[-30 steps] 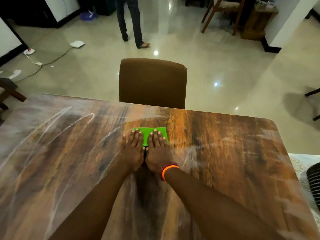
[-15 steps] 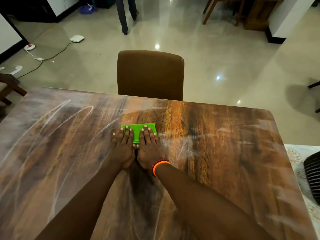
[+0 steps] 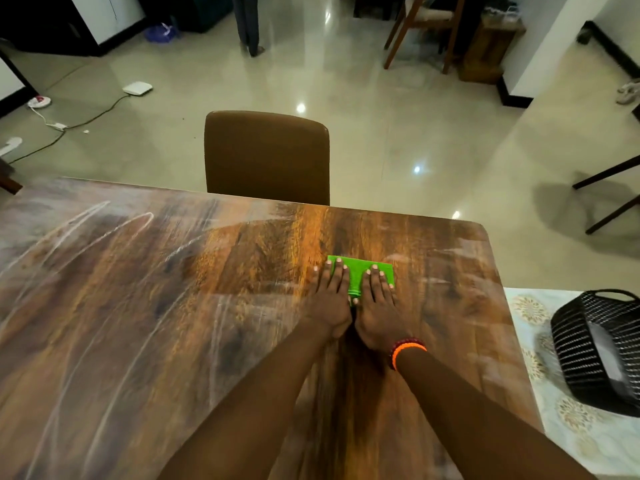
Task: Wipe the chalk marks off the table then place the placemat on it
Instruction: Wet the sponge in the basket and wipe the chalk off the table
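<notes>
Chalk marks [image 3: 104,271] cover most of the wooden table [image 3: 467,306], mainly its left half, where long white arcs and smears run from the near edge up to the far edge. Nearest to the person, both forearms reach forward over the middle of the table. The left hand [image 3: 330,299] and the right hand [image 3: 377,306] lie side by side, fingers straight and spread, palms pressing flat on a green cloth [image 3: 356,271]; neither hand curls around it. The cloth sits right of centre, not far from the far edge, on a part of the wood that looks already cleaner.

The main risk seems to be incomplete wiping: the cloth is small and the marks are wide, so strokes that do not overlap would leave thin streaks. Pressing a dry cloth may also only spread the chalk as a pale haze, and such a haze shows on the right part. Because the cloth is only pressed and not gripped, a fast stroke could let it slide out from under the palms.

At the right, touching the table's edge, lies a patterned placemat [image 3: 533,368] with a black basket [image 3: 602,348] standing on it; pulling the mat without lifting the basket could tip it. Behind the table stands a brown chair [image 3: 266,157].
</notes>
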